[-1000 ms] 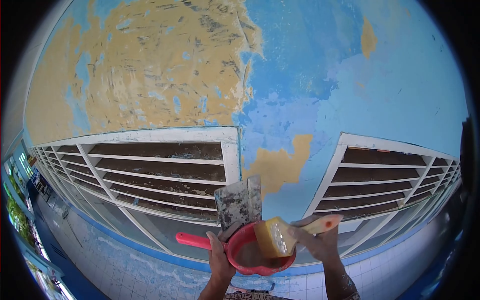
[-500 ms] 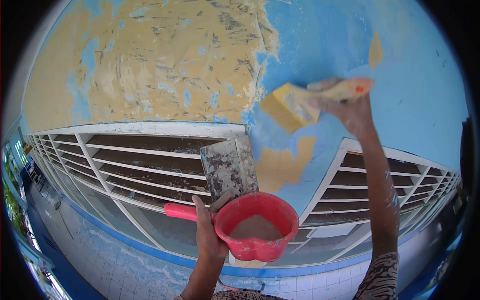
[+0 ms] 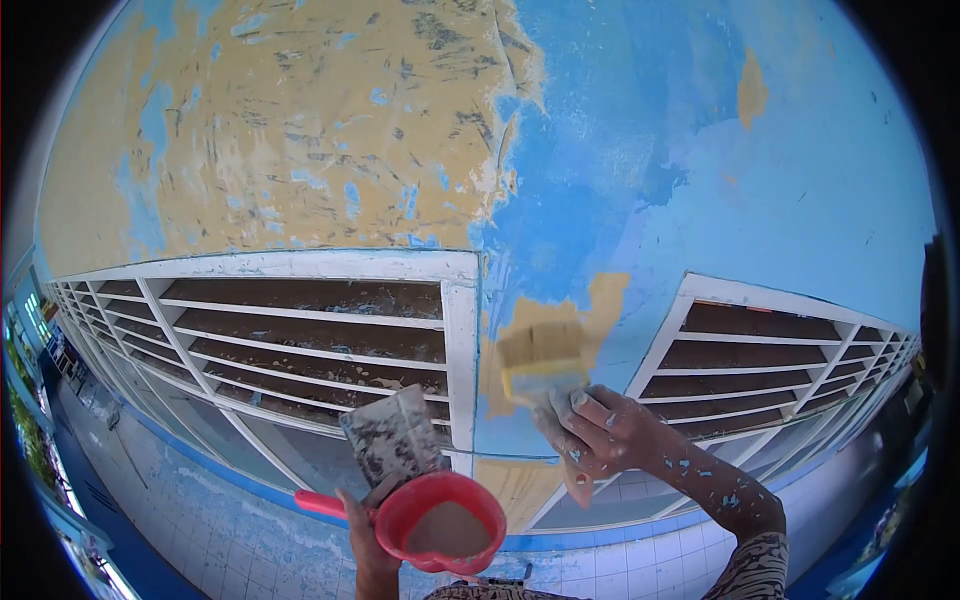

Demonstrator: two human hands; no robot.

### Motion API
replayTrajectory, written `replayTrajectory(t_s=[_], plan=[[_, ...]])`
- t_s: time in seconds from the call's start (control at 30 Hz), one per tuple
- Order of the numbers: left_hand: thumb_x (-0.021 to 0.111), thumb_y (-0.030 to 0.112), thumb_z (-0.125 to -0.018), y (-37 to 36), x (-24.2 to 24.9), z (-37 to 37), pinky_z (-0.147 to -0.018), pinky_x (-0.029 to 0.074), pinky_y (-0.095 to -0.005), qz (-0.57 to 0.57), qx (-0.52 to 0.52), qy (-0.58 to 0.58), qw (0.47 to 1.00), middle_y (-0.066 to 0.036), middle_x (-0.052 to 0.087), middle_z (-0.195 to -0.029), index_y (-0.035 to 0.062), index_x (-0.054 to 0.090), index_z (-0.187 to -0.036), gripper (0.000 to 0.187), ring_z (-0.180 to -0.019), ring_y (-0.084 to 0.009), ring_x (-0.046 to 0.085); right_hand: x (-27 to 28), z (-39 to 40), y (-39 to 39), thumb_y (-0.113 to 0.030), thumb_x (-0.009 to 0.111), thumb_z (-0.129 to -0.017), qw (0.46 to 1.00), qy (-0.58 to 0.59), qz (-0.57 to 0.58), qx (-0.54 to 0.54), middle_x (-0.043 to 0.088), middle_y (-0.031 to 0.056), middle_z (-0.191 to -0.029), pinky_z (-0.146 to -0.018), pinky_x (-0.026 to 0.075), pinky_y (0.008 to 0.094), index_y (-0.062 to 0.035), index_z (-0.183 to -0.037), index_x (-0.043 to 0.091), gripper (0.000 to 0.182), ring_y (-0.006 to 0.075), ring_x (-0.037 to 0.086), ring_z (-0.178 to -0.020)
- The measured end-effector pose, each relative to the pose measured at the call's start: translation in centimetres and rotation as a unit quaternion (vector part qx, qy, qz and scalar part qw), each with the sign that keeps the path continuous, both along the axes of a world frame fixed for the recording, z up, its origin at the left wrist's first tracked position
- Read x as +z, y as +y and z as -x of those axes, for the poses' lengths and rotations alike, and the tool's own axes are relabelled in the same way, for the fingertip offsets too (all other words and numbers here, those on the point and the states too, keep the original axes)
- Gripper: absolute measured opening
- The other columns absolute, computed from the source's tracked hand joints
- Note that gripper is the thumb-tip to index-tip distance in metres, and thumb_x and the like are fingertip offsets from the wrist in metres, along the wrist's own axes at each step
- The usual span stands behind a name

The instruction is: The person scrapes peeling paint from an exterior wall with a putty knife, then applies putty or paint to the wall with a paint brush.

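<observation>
My right hand (image 3: 600,425) grips a wide paint brush (image 3: 545,375), bristles up, over the tan patch of wall between the two window openings. The brush's handle end sticks out below my fingers. My left hand (image 3: 370,545) is closed around a red plastic dipper (image 3: 395,515) near its handle, low in the view. Greyish-brown liquid or paste (image 3: 450,530) lies inside the dipper. A broad, stained scraper blade (image 3: 395,435) stands up behind the dipper, also at my left hand; its lower end is hidden.
Ahead, the wall (image 3: 620,130) has blue paint on the right and a large scraped tan area (image 3: 300,130) on the left. White louvred window frames (image 3: 460,350) flank the corner strip. A tiled ledge (image 3: 640,570) with paint flakes runs below.
The brush in my right hand has swung down and left from the upper blue wall to the tan patch. My left hand, with dipper and scraper, has shifted down and left.
</observation>
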State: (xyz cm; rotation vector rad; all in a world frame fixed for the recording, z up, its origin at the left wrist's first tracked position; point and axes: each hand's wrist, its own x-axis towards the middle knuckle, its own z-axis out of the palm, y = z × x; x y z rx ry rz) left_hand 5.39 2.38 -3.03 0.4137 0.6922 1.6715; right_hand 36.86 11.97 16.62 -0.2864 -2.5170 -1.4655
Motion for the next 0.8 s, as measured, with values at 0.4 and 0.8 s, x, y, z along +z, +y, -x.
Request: replayTrajectory(t_s=[0.4,0.8], plan=[[0.027,0.075,-0.092,-1.8,-0.1,0.8,-0.099,0.047,-0.0431,0.021,0.048,0.087,0.995,-0.024,0.063,-0.118,-0.0153,0.045,-0.129,0.099,-0.111,-0.0317,0.060,11.7,5.2,1.9,-0.026,0.069,-0.075,0.934,0.306,-0.153,0.099,0.066,0.0083,-0.101,-0.075,0.055,0.0425,-0.0049,-0.103,0.071,0.035,0.0267,0.065,-0.087],[0.028,0.075,-0.092,-4.2,-1.5,3.2,-0.099,0.047,-0.0428,0.043,0.069,0.079,0.994,-0.023,0.062,-0.118,-0.0159,0.045,-0.129,0.100,-0.109,-0.0313,0.060,10.7,2.8,4.5,-0.004,0.077,-0.073,0.750,0.522,0.380,0.143,0.072,0.0112,-0.090,-0.063,0.055,0.0313,-0.0060,-0.103,0.071,0.031,0.0217,0.067,-0.076]])
